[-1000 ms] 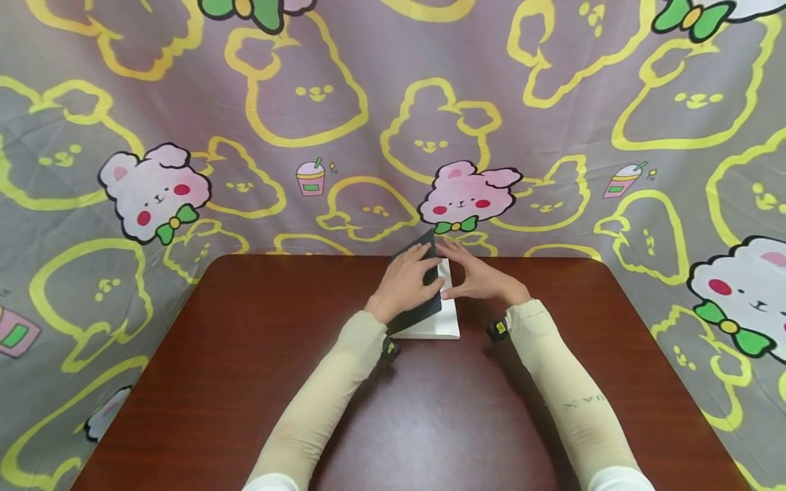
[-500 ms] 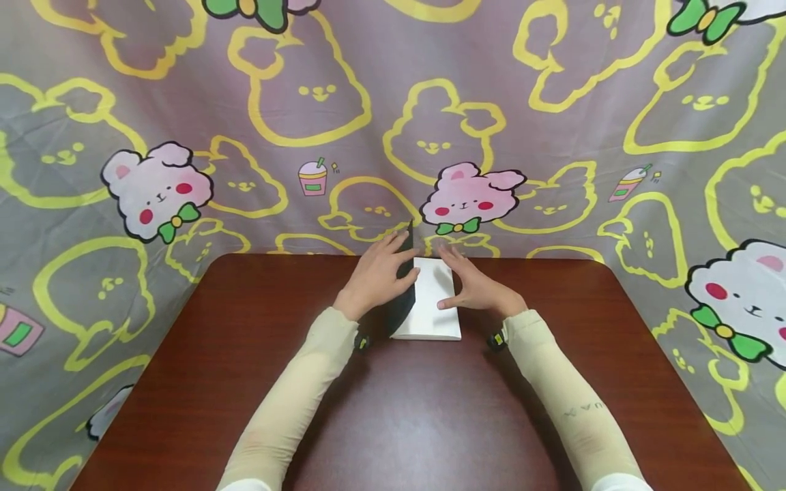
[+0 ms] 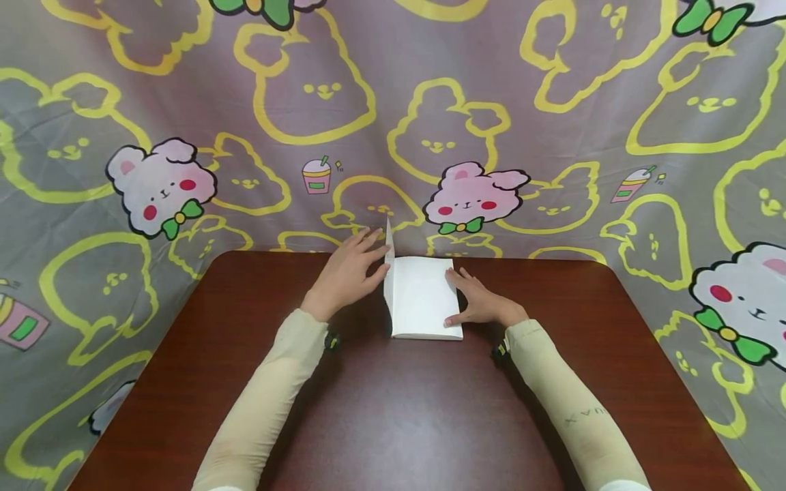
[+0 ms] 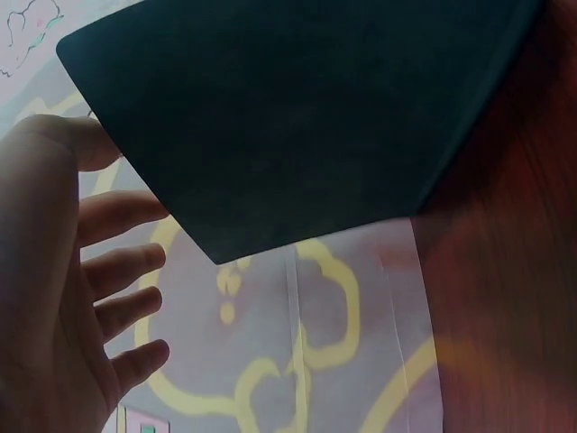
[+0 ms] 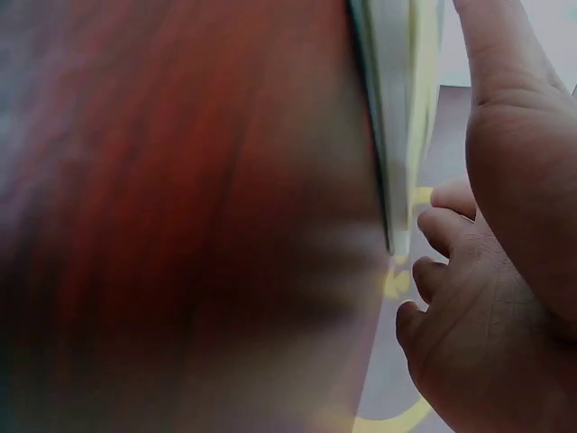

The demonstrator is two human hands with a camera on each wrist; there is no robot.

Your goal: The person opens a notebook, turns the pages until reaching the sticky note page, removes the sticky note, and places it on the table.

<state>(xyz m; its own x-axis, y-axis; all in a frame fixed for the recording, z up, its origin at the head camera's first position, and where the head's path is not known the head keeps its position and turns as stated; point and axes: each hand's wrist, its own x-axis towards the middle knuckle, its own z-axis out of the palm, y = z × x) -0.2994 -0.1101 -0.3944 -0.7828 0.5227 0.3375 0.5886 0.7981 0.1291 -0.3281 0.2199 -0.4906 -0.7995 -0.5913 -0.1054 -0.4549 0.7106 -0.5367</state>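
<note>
- A book (image 3: 424,300) lies open at 12 o'clock on the brown desk (image 3: 393,416), close to the far edge; clock read from the person's side.
- Its white page faces up; the dark cover (image 4: 297,126) stands nearly upright along the book's 9 o'clock side, pale inner face toward the page.
- The left hand (image 3: 346,273) is at 10 o'clock of the book, beside the cover: fingers (image 4: 126,271) spread, not closed, thumb and index tip at the cover's free edge, the rest loosely extended.
- The right hand (image 3: 482,300) is at 3 o'clock: thumb over the page toward 4, fingers wide of it toward 2, not closed. Firmness of contact, I can't tell.
- Pale sleeves (image 3: 258,389) reach in from 7 and 5.
- Beyond the desk, at 12, a grey-pink cloth (image 3: 209,88) with yellow outlines.
</note>
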